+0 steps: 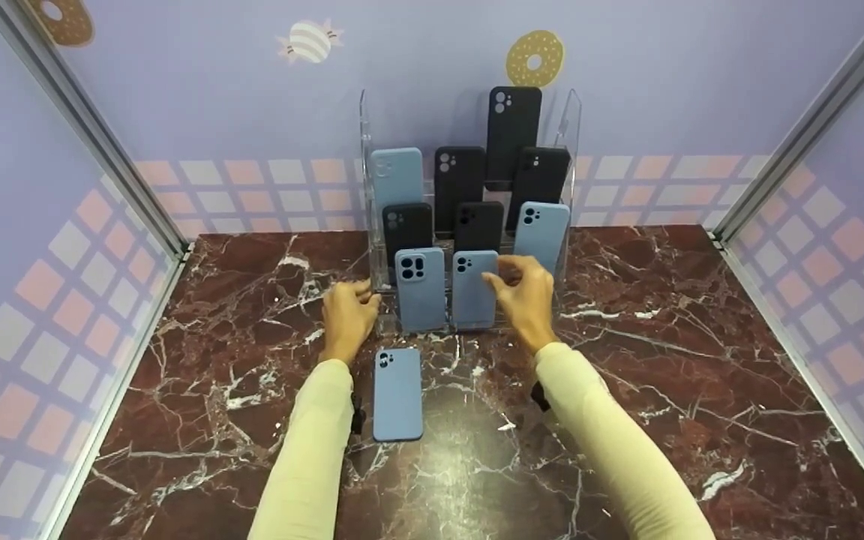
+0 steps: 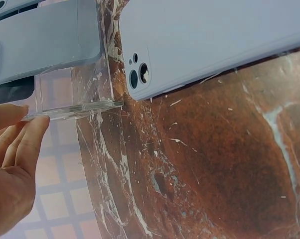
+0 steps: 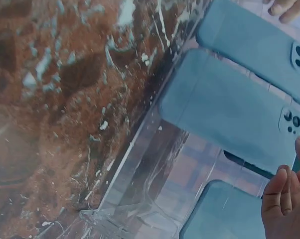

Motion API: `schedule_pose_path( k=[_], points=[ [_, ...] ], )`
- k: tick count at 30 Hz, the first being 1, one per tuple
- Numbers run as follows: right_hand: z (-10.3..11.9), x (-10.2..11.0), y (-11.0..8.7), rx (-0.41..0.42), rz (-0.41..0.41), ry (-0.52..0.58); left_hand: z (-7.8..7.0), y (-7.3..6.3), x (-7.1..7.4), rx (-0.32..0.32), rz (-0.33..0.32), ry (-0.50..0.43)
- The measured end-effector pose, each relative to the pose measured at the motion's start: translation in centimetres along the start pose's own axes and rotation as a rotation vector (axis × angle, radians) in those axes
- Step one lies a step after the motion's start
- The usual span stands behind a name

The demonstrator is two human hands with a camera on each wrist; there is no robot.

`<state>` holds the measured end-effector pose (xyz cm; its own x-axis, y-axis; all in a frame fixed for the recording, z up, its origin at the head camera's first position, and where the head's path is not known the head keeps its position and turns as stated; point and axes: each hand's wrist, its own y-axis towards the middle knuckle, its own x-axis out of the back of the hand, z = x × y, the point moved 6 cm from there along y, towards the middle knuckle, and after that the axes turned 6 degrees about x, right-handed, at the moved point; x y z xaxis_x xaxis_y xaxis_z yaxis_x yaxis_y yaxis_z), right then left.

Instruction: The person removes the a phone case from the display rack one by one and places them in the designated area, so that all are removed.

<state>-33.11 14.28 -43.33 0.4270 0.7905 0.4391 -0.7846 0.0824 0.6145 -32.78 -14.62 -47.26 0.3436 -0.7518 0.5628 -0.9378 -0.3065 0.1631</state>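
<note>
A clear acrylic stand [image 1: 366, 187] holds several phone cases in stepped rows. My left hand [image 1: 348, 315] pinches the stand's left side panel [image 2: 75, 110] between thumb and fingers. At the front row, my right hand [image 1: 528, 296] pinches the upper right edge of a blue phone case [image 1: 475, 296], thumb at its front. In the right wrist view the fingertips [image 3: 278, 186] are right at that case's corner. Beside it leans another blue phone case [image 1: 422, 300] with a larger camera cutout. A loose blue phone case [image 1: 397, 397] lies flat on the table before the stand.
Black phone cases [image 1: 514, 131] and more blue phone cases [image 1: 542, 232] fill the rows behind. The dark red marbled table [image 1: 664, 390] is bounded by a patterned back wall [image 1: 214, 97] and side walls.
</note>
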Motion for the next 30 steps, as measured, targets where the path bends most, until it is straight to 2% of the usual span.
schedule_pose_path(
  k=[9,18,30],
  points=[
    [-0.8,-0.3,1.1,-0.041,0.037,-0.031,0.0,-0.2,-0.1,0.006,-0.003,0.007],
    [-1.3,-0.7,1.3,-0.063,0.064,-0.053,-0.2,-0.2,0.0,-0.003,-0.009,0.004],
    [-1.4,-0.8,1.7,-0.052,0.044,0.046,0.1,0.0,0.2,0.003,-0.009,-0.001]
  ],
)
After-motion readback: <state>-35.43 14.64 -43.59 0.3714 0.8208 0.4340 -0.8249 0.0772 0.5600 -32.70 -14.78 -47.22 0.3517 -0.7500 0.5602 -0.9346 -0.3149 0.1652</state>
